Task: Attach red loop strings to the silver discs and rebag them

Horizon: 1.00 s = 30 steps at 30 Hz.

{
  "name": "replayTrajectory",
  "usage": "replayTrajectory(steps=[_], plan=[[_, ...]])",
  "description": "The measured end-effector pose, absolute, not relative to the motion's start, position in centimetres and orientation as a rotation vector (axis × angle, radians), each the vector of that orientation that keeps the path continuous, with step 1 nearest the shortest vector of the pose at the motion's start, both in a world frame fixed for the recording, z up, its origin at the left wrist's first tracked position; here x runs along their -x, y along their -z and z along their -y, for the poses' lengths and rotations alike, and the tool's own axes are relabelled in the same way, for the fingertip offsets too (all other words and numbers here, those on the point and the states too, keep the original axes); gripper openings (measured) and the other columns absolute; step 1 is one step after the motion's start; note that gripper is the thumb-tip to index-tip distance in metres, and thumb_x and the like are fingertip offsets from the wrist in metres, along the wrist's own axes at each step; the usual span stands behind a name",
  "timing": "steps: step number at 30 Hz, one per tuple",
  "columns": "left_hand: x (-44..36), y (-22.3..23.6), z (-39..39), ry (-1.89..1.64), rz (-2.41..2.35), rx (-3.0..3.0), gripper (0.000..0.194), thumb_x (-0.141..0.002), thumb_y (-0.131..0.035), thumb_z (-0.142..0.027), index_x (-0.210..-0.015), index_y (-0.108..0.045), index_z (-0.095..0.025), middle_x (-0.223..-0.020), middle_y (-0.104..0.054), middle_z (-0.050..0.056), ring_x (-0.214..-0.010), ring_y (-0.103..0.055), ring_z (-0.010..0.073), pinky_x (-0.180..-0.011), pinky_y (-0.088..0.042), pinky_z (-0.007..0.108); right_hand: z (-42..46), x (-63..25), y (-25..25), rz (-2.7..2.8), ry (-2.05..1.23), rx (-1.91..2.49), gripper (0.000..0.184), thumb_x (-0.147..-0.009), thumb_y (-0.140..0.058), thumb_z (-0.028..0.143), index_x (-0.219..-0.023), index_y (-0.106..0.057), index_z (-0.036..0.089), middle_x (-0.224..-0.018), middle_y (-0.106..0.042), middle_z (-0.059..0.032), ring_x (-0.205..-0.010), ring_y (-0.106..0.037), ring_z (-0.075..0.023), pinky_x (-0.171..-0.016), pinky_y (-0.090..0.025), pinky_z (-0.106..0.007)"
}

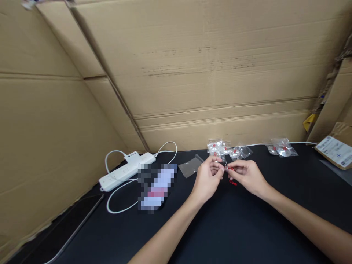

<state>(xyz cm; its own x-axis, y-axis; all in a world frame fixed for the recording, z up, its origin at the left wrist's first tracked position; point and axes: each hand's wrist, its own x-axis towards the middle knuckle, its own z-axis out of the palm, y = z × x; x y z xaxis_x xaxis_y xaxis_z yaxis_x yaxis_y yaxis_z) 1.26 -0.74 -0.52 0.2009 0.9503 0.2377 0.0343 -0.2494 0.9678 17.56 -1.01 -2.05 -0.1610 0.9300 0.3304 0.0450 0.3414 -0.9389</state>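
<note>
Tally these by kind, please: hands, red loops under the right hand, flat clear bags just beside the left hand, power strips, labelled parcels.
Hands: 2 (left hand, right hand)
Red loop: 1
Flat clear bag: 1
Power strip: 1
Labelled parcel: 1
Total: 6

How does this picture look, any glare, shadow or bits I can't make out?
Head view: bright glints on the clear bags; head view: coarse pixelation hides the object beside the power strip; head view: the small piece by the right hand's fingertips is too tiny to read.
</note>
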Motion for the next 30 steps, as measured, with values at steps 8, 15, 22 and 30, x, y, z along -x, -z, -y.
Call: replayTrajectory(steps=[8, 15, 22, 30], plan=[[-1.6, 1.2, 0.5, -1.123, -0.968, -1.459, 0.015, -0.081, -0.055, -0.013, -0.095, -0.053, -0.015, -0.081, -0.055, 0.002, -0.06, -0.053, 0.0097, -0.051, -0.046, 0.022, 1.1, -17.4, 2.1, 1.542, -1.057, 0.948, 0.02, -0.077, -0.07, 0.032, -0.088, -0.067, 0.015, -0.077, -0.069, -0.005, -0.065, -0.069, -0.0177, -0.066, -0.06, -0.031], [-1.5, 1.4, 0.5, -1.085, -0.936, -1.485, 0.008, -0.085, -0.048, -0.013, -0.093, -0.047, -0.018, -0.08, -0.052, -0.001, -0.053, -0.047, 0.0068, -0.049, -0.04, 0.021, 1.6, -17.2, 1.9, 1.687, -0.915, 1.021, 0.017, -0.083, -0.062, 0.032, -0.086, -0.068, 0.017, -0.067, -0.067, -0.0036, -0.058, -0.066, -0.0167, -0.058, -0.056, -0.029], [-1.5, 1.9, 0.4, -1.083, -0.899, -1.582, 0.013, -0.082, -0.045, -0.008, -0.087, -0.043, -0.019, -0.078, -0.047, -0.002, -0.059, -0.046, 0.0085, -0.05, -0.039, 0.02, 2.0, -17.1, 1.6, 1.749, -0.866, 1.005, 0.016, -0.085, -0.059, 0.027, -0.081, -0.07, 0.018, -0.066, -0.066, -0.0031, -0.058, -0.064, -0.0161, -0.057, -0.053, -0.027], [-1.5, 1.6, 0.4, -1.061, -0.806, -1.512, 0.01, -0.08, -0.052, -0.012, -0.086, -0.047, -0.018, -0.082, -0.053, 0.0, -0.065, -0.055, 0.0109, -0.063, -0.049, 0.027, 2.1, -17.2, 1.3, 1.755, -0.876, 0.991, 0.017, -0.086, -0.057, 0.025, -0.085, -0.073, 0.016, -0.069, -0.068, -0.0043, -0.06, -0.063, -0.0158, -0.057, -0.053, -0.027]])
